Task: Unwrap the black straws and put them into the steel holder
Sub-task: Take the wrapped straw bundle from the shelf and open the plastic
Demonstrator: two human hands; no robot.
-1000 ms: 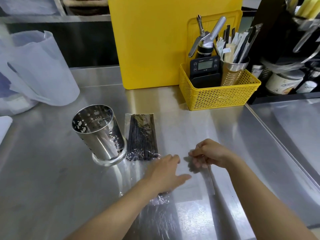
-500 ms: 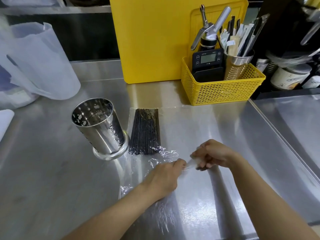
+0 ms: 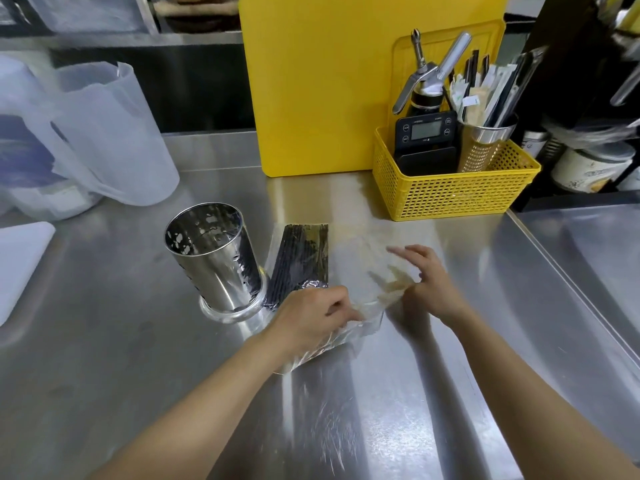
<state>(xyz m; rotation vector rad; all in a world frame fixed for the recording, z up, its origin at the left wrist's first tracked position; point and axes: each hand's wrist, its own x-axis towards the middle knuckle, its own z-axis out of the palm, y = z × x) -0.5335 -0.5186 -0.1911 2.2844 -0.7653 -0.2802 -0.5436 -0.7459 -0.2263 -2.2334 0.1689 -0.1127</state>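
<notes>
A bundle of black straws (image 3: 300, 258) lies flat on the steel counter, still inside a clear plastic wrapper (image 3: 360, 268). Just left of it stands the perforated steel holder (image 3: 213, 258), upright and empty. My left hand (image 3: 311, 315) pinches the wrapper's near end, right in front of the straws. My right hand (image 3: 427, 280) grips the loose plastic to the right of the bundle, its fingers blurred by motion. The wrapper is stretched and lifted between both hands.
A yellow basket (image 3: 450, 192) with a scale and a utensil cup sits at the back right, in front of a yellow cutting board (image 3: 311, 84). White plastic bags (image 3: 104, 140) crowd the back left. A white board (image 3: 20, 258) lies at the left edge. A sink (image 3: 595, 258) drops off to the right.
Both hands moved up toward the straws and took hold of the wrapper. The right hand swung right and away, pulling the plastic open and off the counter.
</notes>
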